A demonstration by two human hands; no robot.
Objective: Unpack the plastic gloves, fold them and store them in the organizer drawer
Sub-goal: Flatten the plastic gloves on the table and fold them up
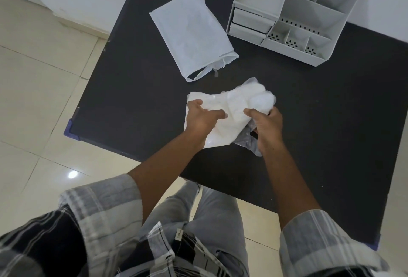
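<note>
A white, crumpled stack of plastic gloves [234, 108] lies on the black table [136, 91], partly inside a clear plastic wrapper [247, 142]. My left hand [202, 117] grips the stack's left side. My right hand [266, 125] holds its right side together with the clear wrapper. A flat white pouch [191, 31], open at its near end, lies further back. The white organizer [295, 13] stands at the back right, with two shut drawers [249, 26] on its left face.
The organizer's top has several open compartments [293, 40], some with perforated floors. The table's near edge runs diagonally from left to lower right, with blue corner guards [70, 132]. Beyond it is a pale tiled floor [39, 91].
</note>
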